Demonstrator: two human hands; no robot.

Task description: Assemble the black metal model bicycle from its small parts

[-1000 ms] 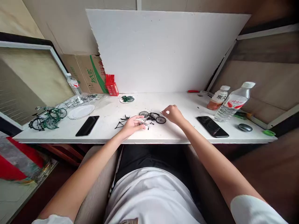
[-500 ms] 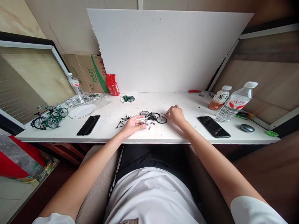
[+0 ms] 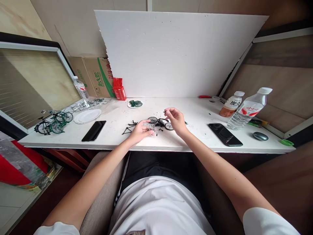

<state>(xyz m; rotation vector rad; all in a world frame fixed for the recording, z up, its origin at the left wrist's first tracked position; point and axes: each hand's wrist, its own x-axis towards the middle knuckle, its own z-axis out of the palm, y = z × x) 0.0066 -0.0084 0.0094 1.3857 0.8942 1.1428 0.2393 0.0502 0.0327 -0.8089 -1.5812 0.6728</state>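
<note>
My left hand [image 3: 140, 132] pinches a small silvery part [image 3: 153, 131] with thin branches, just above the white table. My right hand [image 3: 176, 121] is raised a little to the right, with thumb and fingers closed on a thin metal rod-like tool [image 3: 160, 112] that points left; its exact kind is too small to make out. Between the hands lie black model bicycle parts [image 3: 160, 122], among them a spoked wheel [image 3: 153, 120] and another wheel [image 3: 168, 126] partly behind my right hand. A black bicycle frame piece [image 3: 127, 130] rests left of my left hand.
Two phones [image 3: 94, 131] [image 3: 225, 134] flank the work area. Assembled model bicycles [image 3: 55, 122] and white plates [image 3: 87, 116] are at left; a small plate of green parts [image 3: 135, 103] stands behind. Bottles [image 3: 249, 107] and a mouse [image 3: 260, 136] are at right.
My right hand has lifted from the table and moved left, bringing the thin tool over the bicycle parts. My left hand stays nearly in place with the silvery part.
</note>
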